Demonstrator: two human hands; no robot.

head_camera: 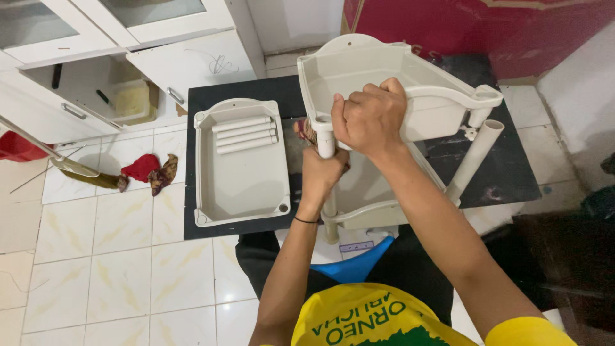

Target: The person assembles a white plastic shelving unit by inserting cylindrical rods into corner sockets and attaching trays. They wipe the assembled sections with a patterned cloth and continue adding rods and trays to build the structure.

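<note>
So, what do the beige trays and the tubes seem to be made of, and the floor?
The upper tray under the right hand and the flat tray look like moulded plastic: uniform beige, rounded rims, dull sheen. The loose tubes and the post gripped by the left hand look the same, probably plastic. The floor seems glazed ceramic tile: glossy, with grout lines.

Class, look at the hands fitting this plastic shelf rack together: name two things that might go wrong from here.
1. The right hand presses the upper tray onto one post, gripped by the left hand; the tray could tip.
2. The far post leans loose; it may fall.
</note>
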